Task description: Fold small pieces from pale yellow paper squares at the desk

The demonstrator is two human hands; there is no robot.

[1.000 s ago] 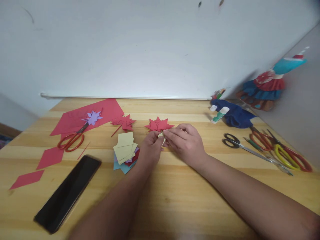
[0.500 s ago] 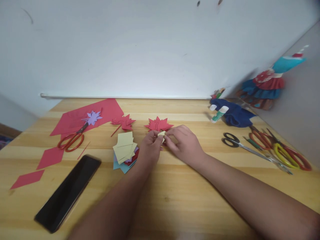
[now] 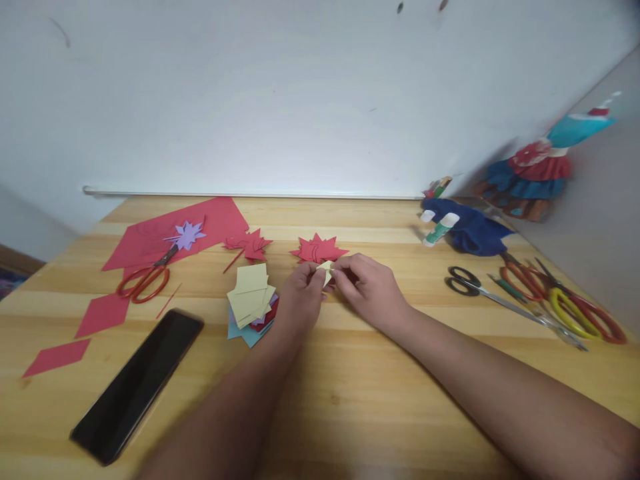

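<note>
Between my two hands is a small piece of pale yellow paper (image 3: 326,272), partly hidden by my fingers. My left hand (image 3: 301,293) is closed, pinching its left side between thumb and fingers. On the other side, the fingertips of my right hand (image 3: 369,288) are pressed together at the paper's edge. Just beyond lie red pointed paper cutouts (image 3: 319,249). Left of my left hand sits a loose stack of paper squares (image 3: 251,297), yellow on top with purple, red and blue beneath.
A phone (image 3: 137,387) lies at front left, near red paper diamonds (image 3: 103,315) and orange-handled scissors (image 3: 145,283). Red sheets (image 3: 135,237) carry a purple star (image 3: 189,235). Right: a glue stick (image 3: 441,230), blue cloth (image 3: 473,227), black-handled scissors (image 3: 465,281) and more scissors. A whiteboard (image 3: 260,100) stands behind.
My right hand's fingers have curled in slightly, and a little more of the yellow paper shows between my hands. The things on the table have stayed in place.
</note>
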